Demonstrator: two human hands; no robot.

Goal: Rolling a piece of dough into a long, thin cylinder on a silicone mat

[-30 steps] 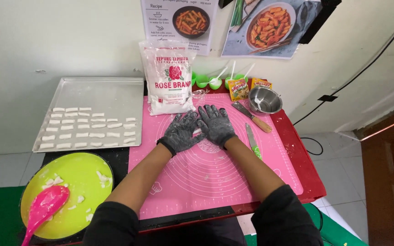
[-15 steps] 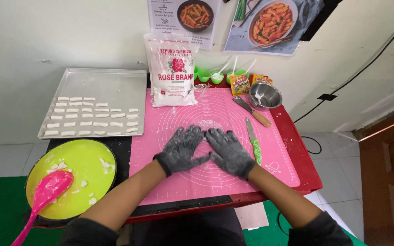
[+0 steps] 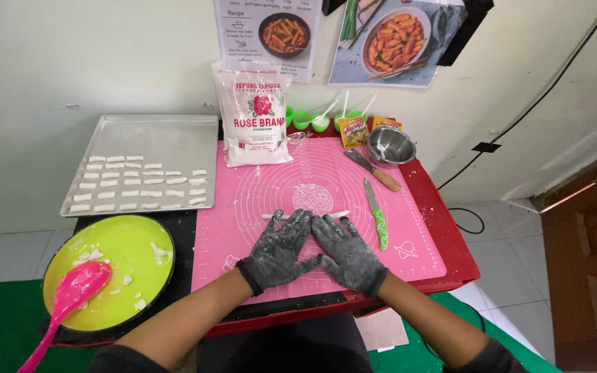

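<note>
Both hands wear dark grey gloves dusted with flour. My left hand [image 3: 281,245] and my right hand [image 3: 345,249] lie flat, side by side, fingers spread, on the pink silicone mat [image 3: 243,207]. Just beyond the fingertips a thin white rope of dough [image 3: 305,215] lies across the mat, partly hidden by the fingers. A floured round patch [image 3: 312,197] marks the mat's middle.
A metal tray [image 3: 167,141] holds rows of cut dough pieces at left. A green-lined pan [image 3: 122,255] with a pink spatula [image 3: 70,297] sits front left. A flour bag [image 3: 255,114], green-handled knife [image 3: 376,214], scraper [image 3: 374,170], steel bowl [image 3: 390,146], packets and small green cups stand behind.
Both hands rolled back from the far part of the mat toward me; the dough rope now shows beyond the fingertips.
</note>
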